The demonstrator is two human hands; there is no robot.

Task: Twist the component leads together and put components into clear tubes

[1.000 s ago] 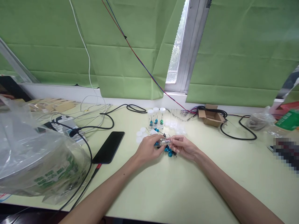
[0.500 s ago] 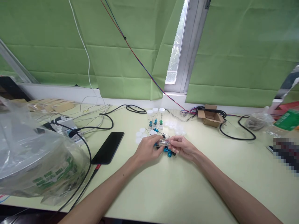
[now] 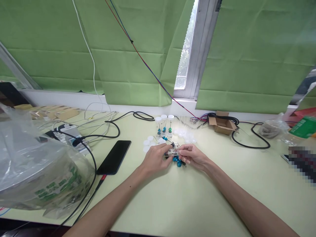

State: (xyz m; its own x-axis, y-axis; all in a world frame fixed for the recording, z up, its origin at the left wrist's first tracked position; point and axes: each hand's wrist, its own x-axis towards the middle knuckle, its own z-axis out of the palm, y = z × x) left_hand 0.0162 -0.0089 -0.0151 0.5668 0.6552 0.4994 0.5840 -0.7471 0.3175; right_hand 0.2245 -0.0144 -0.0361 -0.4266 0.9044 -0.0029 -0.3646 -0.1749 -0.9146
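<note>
Fingers of my left hand (image 3: 156,158) are wrapped round a small clear plastic tube (image 3: 172,151) lying sideways. At the tube's right end my right hand (image 3: 193,155) pinches with thumb and forefinger; whether it grips the tube itself or something small in it, I cannot make out. Several shiny blue parts (image 3: 178,163) lie on the table just below the tube. Behind my hands stand three clear vials (image 3: 164,126) with white caps, each with a blue or green part and thin wire inside.
White caps (image 3: 146,143) lie left of the vials, more clear pieces (image 3: 187,138) to the right. A black phone (image 3: 114,157) rests at left beside a large plastic-wrapped bundle (image 3: 49,177). An open cardboard box (image 3: 223,126) and black cables (image 3: 256,147) sit at the back right.
Almost nothing differs. The tube between my hands has turned or shifted very slightly, and both hands keep their places.
</note>
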